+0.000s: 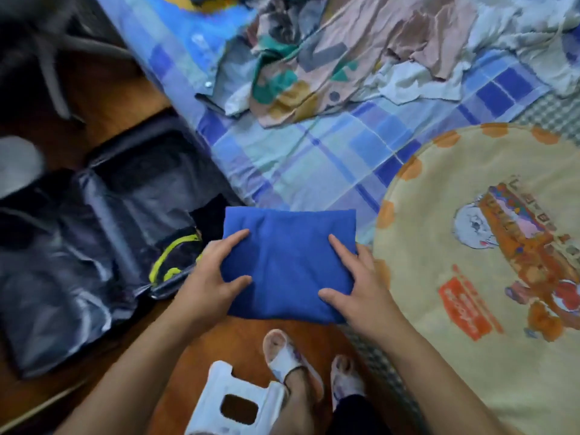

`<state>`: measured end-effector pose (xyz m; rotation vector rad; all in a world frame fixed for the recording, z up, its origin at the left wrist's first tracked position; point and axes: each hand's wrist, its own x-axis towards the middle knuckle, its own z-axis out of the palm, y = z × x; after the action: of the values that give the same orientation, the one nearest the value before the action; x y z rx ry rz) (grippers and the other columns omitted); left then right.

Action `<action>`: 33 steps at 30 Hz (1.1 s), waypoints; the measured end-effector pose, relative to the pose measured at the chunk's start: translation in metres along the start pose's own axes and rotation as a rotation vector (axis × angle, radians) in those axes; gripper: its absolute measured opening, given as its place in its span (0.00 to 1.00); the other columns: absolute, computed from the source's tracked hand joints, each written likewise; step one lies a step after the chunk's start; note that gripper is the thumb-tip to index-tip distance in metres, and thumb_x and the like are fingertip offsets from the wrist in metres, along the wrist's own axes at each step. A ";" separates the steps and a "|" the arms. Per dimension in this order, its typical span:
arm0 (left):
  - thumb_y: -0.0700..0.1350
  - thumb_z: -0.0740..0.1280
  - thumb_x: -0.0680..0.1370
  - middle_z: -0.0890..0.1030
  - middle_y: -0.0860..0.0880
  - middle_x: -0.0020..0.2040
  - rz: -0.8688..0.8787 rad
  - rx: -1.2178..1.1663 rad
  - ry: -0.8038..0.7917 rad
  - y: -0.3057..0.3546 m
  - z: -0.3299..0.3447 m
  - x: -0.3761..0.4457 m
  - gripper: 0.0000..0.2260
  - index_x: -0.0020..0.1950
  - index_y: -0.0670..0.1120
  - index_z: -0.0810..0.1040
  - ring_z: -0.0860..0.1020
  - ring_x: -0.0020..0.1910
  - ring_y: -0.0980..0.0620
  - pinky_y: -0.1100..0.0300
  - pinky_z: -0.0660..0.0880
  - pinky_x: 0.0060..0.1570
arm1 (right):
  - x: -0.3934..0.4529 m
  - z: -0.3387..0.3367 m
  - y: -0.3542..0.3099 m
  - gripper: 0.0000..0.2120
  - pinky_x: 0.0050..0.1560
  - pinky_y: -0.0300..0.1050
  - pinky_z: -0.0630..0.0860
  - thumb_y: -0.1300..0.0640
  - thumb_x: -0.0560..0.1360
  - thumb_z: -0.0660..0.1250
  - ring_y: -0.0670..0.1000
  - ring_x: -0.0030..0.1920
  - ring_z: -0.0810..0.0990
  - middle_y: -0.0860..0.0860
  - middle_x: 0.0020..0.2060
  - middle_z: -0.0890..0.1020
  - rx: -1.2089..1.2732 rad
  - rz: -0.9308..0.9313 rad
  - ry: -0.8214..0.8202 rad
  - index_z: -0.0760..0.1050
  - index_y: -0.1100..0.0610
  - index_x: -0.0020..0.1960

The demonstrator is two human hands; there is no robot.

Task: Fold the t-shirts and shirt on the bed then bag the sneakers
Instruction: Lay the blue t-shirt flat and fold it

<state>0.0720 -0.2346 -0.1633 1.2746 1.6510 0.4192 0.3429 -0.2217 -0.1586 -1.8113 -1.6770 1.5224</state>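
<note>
Between both hands, folded blue t-shirt held by left hand and right hand, thumbs on top, fingers beneath, keeping folds intact.

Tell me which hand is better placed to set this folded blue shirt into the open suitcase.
Left, probably. The left hand holds the folded blue shirt on the side nearest the open suitcase; the right hand holds the side toward the round cushion.

Soft, even indoor light is falling over the bed, casting only faint shadows and no glare. The whole view is looking slightly smeared, and motion blur is growing toward the left, where the open suitcase is streaking. The wide lens is bending the edges.
</note>
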 end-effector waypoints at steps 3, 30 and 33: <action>0.37 0.77 0.73 0.74 0.60 0.69 -0.201 -0.070 0.065 -0.055 -0.059 0.004 0.34 0.70 0.65 0.71 0.73 0.67 0.64 0.62 0.69 0.68 | 0.047 0.074 -0.020 0.41 0.60 0.19 0.56 0.61 0.74 0.74 0.38 0.67 0.61 0.43 0.71 0.58 0.074 -0.016 -0.146 0.58 0.44 0.80; 0.26 0.55 0.70 0.78 0.48 0.61 -0.139 0.302 -0.162 -0.438 -0.113 0.428 0.34 0.70 0.50 0.79 0.78 0.50 0.48 0.73 0.66 0.39 | 0.398 0.516 0.075 0.32 0.73 0.42 0.61 0.59 0.78 0.71 0.51 0.75 0.64 0.48 0.79 0.59 0.269 0.514 0.317 0.65 0.49 0.79; 0.27 0.52 0.69 0.80 0.43 0.47 -0.122 0.097 -0.109 -0.453 -0.102 0.443 0.35 0.65 0.55 0.81 0.74 0.34 0.47 0.64 0.68 0.29 | 0.401 0.518 0.094 0.31 0.69 0.37 0.59 0.61 0.79 0.69 0.49 0.75 0.64 0.47 0.78 0.60 0.194 0.544 0.381 0.65 0.49 0.79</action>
<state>-0.2513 0.0048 -0.6637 1.2374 1.6630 0.1945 -0.0895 -0.1479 -0.6543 -2.3744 -0.8747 1.3321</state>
